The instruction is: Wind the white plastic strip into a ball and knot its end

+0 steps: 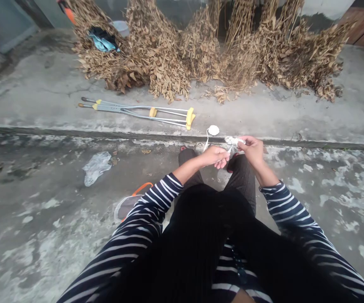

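Note:
My right hand (253, 149) is closed on a small bundle of white cord (232, 140), pinched between thumb and fingers. From the bundle a strand runs to my left hand (215, 156), whose thumb and forefinger pinch it. Another length of the white cord hangs by the left hand and leads up to a round white ball of cord (213, 130) lying on the edge of the concrete step. Both hands are close together above my knees, a small gap between them.
A pair of crutches (138, 111) lies on the raised concrete step (43, 109). Behind it lean heaps of dried stalks (169, 63), with a blue and black cloth (103, 40) on them. To my left are a clear plastic bag (96, 168) and an orange-trimmed grey item (128, 206).

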`<state>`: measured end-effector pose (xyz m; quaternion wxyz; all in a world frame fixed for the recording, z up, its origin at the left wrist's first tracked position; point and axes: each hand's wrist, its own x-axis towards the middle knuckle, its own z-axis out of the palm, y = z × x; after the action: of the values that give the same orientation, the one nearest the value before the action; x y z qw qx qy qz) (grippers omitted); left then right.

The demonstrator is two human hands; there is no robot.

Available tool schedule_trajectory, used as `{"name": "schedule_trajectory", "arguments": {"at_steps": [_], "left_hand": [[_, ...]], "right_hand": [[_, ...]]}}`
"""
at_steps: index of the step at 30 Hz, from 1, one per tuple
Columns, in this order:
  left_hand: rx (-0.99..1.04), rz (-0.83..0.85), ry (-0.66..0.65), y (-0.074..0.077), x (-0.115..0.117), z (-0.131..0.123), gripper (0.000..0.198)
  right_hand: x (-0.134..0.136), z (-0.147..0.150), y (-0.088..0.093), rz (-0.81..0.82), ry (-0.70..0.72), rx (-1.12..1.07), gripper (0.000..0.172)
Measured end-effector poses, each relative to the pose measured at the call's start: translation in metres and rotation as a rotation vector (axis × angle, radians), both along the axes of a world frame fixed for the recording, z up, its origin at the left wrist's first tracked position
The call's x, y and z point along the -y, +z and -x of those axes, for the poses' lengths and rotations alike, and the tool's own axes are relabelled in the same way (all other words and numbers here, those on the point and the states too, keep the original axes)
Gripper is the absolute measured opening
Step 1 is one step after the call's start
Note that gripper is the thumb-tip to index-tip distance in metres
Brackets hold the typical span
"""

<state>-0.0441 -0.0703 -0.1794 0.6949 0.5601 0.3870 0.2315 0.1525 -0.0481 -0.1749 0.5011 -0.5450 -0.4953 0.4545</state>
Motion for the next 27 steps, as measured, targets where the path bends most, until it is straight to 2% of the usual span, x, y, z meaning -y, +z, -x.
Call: {"name": "schedule_trajectory", "arguments": {"at_steps": [2,4,9,11,14,17,19,21,23,25,27], "left_hand": [[-0.072,-0.064,-0.06,-0.002,0.002,0.002,0.034],[-0.16,-0.135,-0.07,-0.005,-0.002,0.007,0.034],[-0.204,-0.127,-0.008,-0.014,-0.014,0.016,0.033],[-0.196,-0.208,-0.017,-0.017,-0.015,0.016,0.033],[-0.305,-0.407,0.017,-0.02,-0.016,0.013,0.031],[-0.408,-0.46,0.054,-0.022,-0.018,0.008,0.024],[-0.3,-0.438,0.129,-0.02,-0.021,0.003,0.019],[-0.048,-0.374,0.215,-0.014,-0.023,-0.004,0.046],[0.205,-0.269,0.239,-0.006,-0.025,-0.009,0.064],[0.331,-0.174,0.222,0.002,-0.026,-0.012,0.064],[0.332,-0.133,0.209,0.008,-0.025,-0.012,0.049]], "right_hand": [[-0.004,0.0,-0.006,-0.048,-0.059,0.108,0.022],[-0.006,0.0,-0.006,-0.079,-0.056,0.114,0.021],[-0.004,0.0,0.008,-0.128,0.047,0.037,0.025],[-0.002,0.001,0.014,-0.144,0.044,0.032,0.029],[0.0,0.004,0.021,-0.115,0.073,-0.025,0.042],[0.004,0.009,0.027,-0.039,0.135,-0.08,0.043],[0.006,0.014,0.032,-0.024,0.149,-0.099,0.038],[0.007,0.018,0.035,-0.044,0.145,-0.133,0.034],[0.008,0.019,0.037,-0.058,0.145,-0.159,0.032],[0.007,0.019,0.036,-0.05,0.147,-0.147,0.031],[0.006,0.016,0.034,-0.035,0.142,-0.122,0.032]]}}
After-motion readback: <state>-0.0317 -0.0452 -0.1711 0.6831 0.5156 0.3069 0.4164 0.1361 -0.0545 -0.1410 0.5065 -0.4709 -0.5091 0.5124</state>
